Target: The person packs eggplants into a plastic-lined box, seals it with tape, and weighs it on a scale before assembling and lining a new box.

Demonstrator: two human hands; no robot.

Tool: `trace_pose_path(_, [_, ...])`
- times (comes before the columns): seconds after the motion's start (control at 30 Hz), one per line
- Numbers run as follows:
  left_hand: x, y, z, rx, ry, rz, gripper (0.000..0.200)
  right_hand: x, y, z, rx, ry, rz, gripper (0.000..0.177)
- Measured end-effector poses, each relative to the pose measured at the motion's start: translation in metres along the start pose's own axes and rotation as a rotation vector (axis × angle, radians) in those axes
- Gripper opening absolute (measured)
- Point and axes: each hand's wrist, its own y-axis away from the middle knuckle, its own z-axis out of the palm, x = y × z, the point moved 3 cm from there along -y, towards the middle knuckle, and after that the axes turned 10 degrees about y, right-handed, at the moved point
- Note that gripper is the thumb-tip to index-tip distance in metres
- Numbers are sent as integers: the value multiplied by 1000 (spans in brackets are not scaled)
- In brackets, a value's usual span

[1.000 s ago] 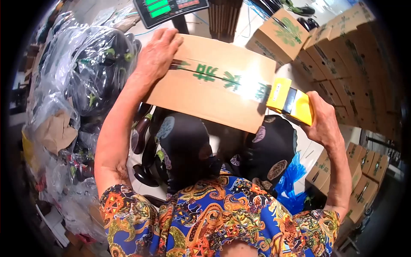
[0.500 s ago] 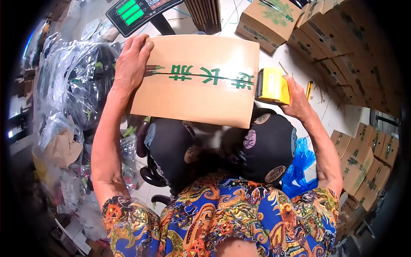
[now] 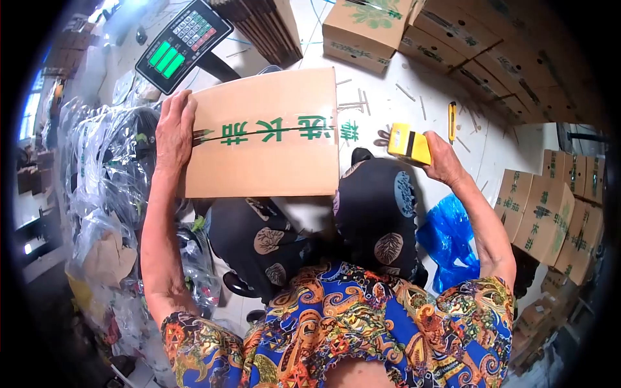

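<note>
A closed cardboard box (image 3: 265, 171) sits in front of my knees. Clear tape with green characters (image 3: 275, 131) runs along its top seam and sticks out past the right edge, towards the dispenser. My left hand (image 3: 173, 132) grips the box's left end, fingers over the top edge. Off to the right, my right hand (image 3: 446, 160) is wrapped round a yellow tape dispenser (image 3: 409, 143), held apart from the box. Part of the tape between box and dispenser is too clear to make out.
A digital scale (image 3: 184, 45) with a lit green display stands behind the box. Flattened cardboard (image 3: 262, 29) leans beside it. A yellow utility knife (image 3: 451, 121) lies on the floor. Cartons (image 3: 540, 210) are stacked at right, near a blue plastic bag (image 3: 449, 242). Plastic-wrapped eggplants (image 3: 132, 155) lie left.
The tape dispenser has moved away from the box's right edge and tilted, with a further green character now showing beyond that edge. My left hand stays on the box. The whole view has shifted.
</note>
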Motion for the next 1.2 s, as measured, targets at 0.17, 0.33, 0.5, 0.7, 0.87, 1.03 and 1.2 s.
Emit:
trace_pose_path(0.17, [11,-6,-5,54,147,-214,34,-33,-17,-26,-114,239,22,32])
trace_pose_path(0.33, [11,-5,-3,77,145,-224,34,-81,-46,-50,-112,379,-5,26])
trace_pose_path(0.5, [15,-5,-3,89,147,-216,32,-148,-127,17,-224,1063,-508,21])
trace_pose_path(0.7, [14,-6,-2,43,229,-276,40,-50,-117,55,-487,396,54,32])
trace_pose_path(0.87, [16,-7,-3,23,218,-347,48,27,-61,79,-595,278,355,46])
trace_pose_path(1.03, [13,-6,-2,8,213,-427,50,20,-52,85,-324,109,467,60])
trace_pose_path(1.2, [25,-10,-2,38,336,-583,52,-115,-130,-10,544,-1136,350,55])
